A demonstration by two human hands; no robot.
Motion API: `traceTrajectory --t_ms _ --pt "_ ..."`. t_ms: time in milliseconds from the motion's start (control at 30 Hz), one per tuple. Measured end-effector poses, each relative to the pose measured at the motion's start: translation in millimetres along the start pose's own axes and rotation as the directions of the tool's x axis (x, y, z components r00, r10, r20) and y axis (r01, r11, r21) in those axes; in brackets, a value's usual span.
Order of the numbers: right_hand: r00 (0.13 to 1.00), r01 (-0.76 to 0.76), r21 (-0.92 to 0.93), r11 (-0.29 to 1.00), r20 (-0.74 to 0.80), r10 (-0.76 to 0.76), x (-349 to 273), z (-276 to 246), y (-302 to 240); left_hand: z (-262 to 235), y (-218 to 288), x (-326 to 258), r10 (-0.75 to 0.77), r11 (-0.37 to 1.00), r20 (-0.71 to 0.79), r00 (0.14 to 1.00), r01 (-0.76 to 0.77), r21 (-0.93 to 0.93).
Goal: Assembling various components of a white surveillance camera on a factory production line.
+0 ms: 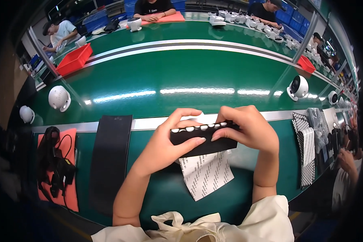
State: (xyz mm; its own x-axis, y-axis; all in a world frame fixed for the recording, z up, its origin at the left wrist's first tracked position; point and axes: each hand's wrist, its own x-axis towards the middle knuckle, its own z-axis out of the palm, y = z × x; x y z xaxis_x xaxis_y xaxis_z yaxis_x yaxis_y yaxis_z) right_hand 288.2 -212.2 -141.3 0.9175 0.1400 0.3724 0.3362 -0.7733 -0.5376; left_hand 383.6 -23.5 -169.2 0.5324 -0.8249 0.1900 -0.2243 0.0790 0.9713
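Both of my hands hold up a black sheet point(189, 145) with a row of white oval spots along its bent upper edge. My left hand point(161, 141) grips its left part, thumb on the near face and fingers behind. On the right part, my right hand point(252, 127) pinches the spotted edge between thumb and fingers. Below the sheet hangs a creased white paper point(205, 175) with rows of grey print; whether it is joined to the sheet is hidden.
Long black sheets point(111, 161) lie left, beside cables and an adapter point(62, 169) on a pink foam pad point(44, 193). Spotted sheets point(304, 149) lie right. White rounded camera-like devices point(59, 98) stand on the green conveyor point(181, 74). Red bins point(74, 58) and several co-workers are beyond.
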Motion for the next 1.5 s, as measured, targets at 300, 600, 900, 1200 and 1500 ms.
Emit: traceTrajectory --t_ms 300,600,900,1200,1500 --pt "0.994 -0.041 0.244 0.969 -0.086 0.064 -2 -11 12 -8 -13 8 -0.126 0.913 -0.133 0.983 0.063 -0.402" --pt "0.956 0.086 0.245 0.966 -0.294 -0.011 -2 4 1 -8 -21 10 -0.025 0.936 -0.177 0.984 -0.039 -0.35" --pt "0.95 0.059 0.07 0.996 -0.31 -0.034 0 9 2 -15 -26 5 -0.046 0.972 -0.213 0.976 -0.005 -0.235" --pt "0.952 0.072 0.015 0.997 -0.3 -0.065 2 1 11 -10 -18 6 0.003 0.995 -0.213 0.977 -0.023 -0.093" --pt "0.958 0.078 -0.112 0.991 -0.266 -0.106 -3 -3 4 -10 -14 7 -0.013 0.997 -0.192 0.981 -0.002 -0.078"
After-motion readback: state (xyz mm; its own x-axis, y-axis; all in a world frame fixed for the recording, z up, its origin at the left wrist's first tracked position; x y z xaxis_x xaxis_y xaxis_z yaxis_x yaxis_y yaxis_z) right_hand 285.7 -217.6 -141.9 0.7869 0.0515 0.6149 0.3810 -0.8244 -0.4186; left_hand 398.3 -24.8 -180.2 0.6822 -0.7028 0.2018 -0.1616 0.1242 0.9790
